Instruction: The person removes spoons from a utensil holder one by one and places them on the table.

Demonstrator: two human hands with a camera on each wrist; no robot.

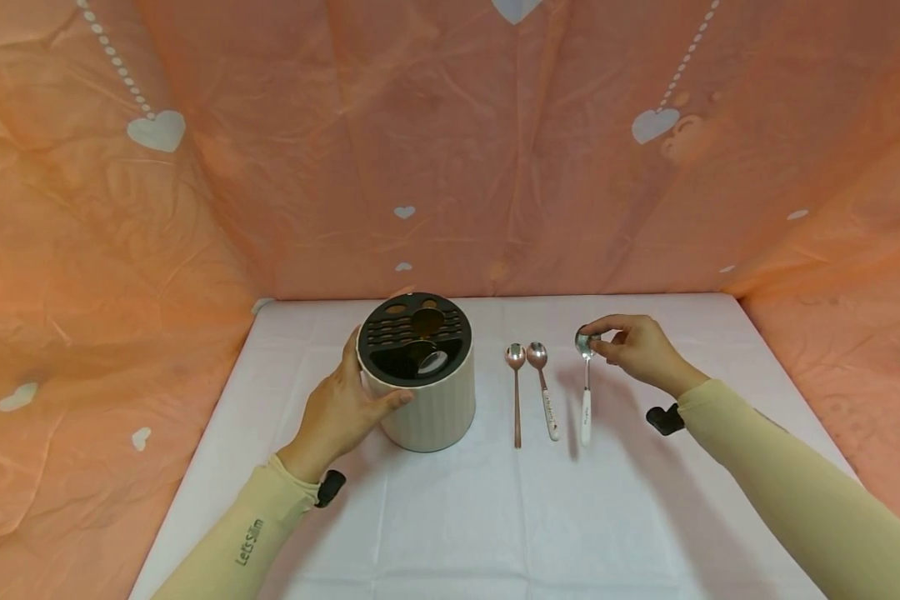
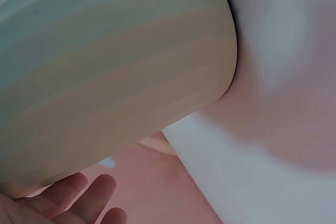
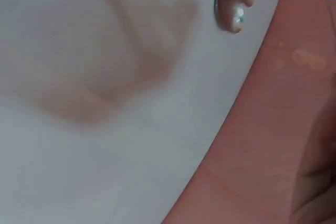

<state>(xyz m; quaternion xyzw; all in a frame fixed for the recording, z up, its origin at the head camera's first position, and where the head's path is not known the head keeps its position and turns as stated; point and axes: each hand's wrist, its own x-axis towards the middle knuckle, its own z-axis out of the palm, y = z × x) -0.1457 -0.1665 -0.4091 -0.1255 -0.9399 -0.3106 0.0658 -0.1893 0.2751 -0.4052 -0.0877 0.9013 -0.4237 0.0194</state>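
Observation:
My left hand (image 1: 345, 408) grips the side of a cream, ribbed utensil holder (image 1: 431, 417), thumb at its front and fingers round the left side. The holder has a round black lid (image 1: 416, 337) with slots and openings. In the left wrist view, fingertips (image 2: 100, 192) lie along the holder's wall. My right hand (image 1: 641, 350) pinches the bowl of a white-handled spoon (image 1: 586, 412) between thumb and index finger, handle pointing down. To its left lie a copper-coloured spoon (image 1: 517, 408) and a spoon with a patterned white handle (image 1: 549, 412), bowls away from me.
A white cloth (image 1: 450, 525) covers the table. Orange sheeting (image 1: 450, 167) with pale hearts rises behind and at both sides. In the right wrist view, two spoon bowls (image 3: 229, 14) show near the table's far edge.

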